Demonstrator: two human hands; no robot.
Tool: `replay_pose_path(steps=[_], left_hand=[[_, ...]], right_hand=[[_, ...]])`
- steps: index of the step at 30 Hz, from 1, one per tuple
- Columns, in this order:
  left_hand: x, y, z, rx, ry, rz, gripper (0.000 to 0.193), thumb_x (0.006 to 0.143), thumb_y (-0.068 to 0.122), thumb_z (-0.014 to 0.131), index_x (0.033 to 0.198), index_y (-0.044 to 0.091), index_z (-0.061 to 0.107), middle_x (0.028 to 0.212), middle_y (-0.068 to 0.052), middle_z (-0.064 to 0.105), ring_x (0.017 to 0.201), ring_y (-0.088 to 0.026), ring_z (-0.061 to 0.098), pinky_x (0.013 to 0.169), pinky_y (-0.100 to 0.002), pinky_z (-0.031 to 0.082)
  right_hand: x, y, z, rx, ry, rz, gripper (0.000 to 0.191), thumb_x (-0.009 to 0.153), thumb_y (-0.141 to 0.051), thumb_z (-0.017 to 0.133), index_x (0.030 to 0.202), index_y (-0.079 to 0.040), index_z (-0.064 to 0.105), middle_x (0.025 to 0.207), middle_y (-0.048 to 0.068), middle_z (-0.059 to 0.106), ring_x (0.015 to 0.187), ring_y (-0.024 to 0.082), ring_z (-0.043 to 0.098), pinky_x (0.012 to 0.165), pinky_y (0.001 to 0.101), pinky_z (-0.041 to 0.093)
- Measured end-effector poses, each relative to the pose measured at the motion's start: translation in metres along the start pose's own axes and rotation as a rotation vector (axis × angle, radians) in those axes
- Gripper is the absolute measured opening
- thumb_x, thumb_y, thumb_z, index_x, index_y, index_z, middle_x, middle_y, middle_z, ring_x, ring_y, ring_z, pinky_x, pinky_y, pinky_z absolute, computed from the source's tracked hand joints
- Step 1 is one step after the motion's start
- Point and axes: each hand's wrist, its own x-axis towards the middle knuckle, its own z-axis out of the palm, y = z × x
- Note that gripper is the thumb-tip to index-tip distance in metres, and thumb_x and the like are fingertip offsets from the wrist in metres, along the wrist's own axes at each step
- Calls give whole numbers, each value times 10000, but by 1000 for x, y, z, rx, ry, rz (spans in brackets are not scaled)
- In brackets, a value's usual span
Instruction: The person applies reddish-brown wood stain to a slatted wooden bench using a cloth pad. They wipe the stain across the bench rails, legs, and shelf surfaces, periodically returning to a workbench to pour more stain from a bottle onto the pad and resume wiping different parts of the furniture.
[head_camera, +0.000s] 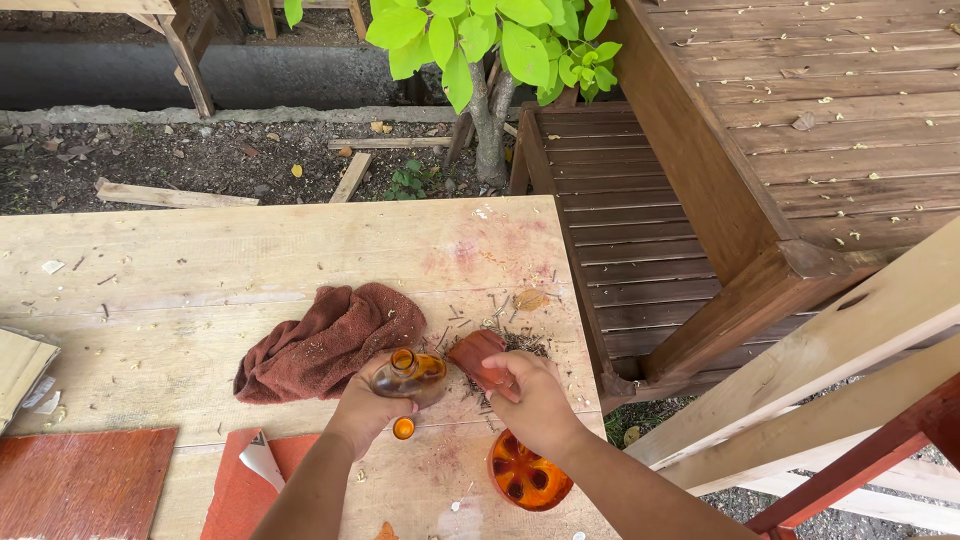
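Outdoors | left hand (362, 410) grips amber bottle (412, 373) | right hand (530, 400) pinches reddish pad (478, 358), perhaps sandpaper

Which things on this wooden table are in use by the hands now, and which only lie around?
In use:
- amber glass bottle, held by the left hand
- small reddish piece, pinched in the right hand

Lying about:
- brown rag
- small orange cap
- orange dish
- scattered nails
- red boards
- cardboard
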Motion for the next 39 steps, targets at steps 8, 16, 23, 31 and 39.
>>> replay_pose_path(steps=[8,16,23,31,39], left_hand=[[-7,-1,-16,602,82,78,911,545,25,938,1366,125,555,1352,-81,532,1271,-217,556,1078,-331,483],[-19,-57,7,844,261,-140,705,686,274,908,1260,109,533,1311,-106,571,1202,-297,625,1023,-405,529],[-15,-48,-29,824,353,68,350,757,142,781,1104,134,736,1119,-121,675,1058,-303,677,951,-404,550],[-42,77,-10,-167,123,372,345,770,42,826,1085,62,687,928,-40,746,826,-84,683,717,-263,574],[-92,114,14,1001,108,894,347,779,93,785,1110,107,680,948,-83,738,917,-273,683,764,-399,535]], right_hand=[[17,-48,36,-251,-116,-180,693,767,-198,821,1404,-195,545,1392,56,584,1353,278,428,1106,443,295],[31,-55,57,-231,-137,-126,638,700,-207,856,1306,-209,654,1288,32,666,1325,269,434,1124,411,335],[27,-51,62,-275,-81,-43,643,679,-234,902,1281,-196,679,1252,55,645,1337,272,417,1103,438,301],[26,-61,60,-368,-81,-10,645,676,-282,901,1285,-242,692,1228,1,688,1344,242,429,1094,477,234],[31,-66,59,-404,-77,-9,553,692,-242,874,1209,-211,682,1243,-26,686,1355,198,434,1104,485,232]])
